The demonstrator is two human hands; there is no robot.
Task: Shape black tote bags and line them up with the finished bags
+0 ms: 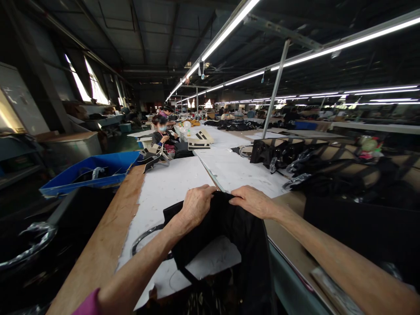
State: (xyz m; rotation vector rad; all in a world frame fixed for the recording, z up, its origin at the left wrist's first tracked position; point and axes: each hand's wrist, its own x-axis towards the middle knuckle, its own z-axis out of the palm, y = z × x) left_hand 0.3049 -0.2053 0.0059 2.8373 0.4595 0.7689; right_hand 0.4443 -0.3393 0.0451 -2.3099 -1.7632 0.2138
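A black fabric bag (252, 236) stands on the near end of the worktable, its upper edge raised between my hands. My left hand (197, 203) grips that edge, fingers curled over the cloth. A short way to the right, my right hand (252, 201) pinches the same edge between thumb and fingers. A dark handle (144, 238) with a shiny wrap sticks out at the bag's left side. The lower part of the bag runs out of view at the bottom and is too dark to make out.
White paper (173, 179) covers the worktable. At left is a blue bin (92, 173) with a wrapped handle in it. Several black bags (344, 170) are piled at right. A metal post (276, 87) rises beyond. A person (161, 135) sits farther off, near beige pieces (200, 140).
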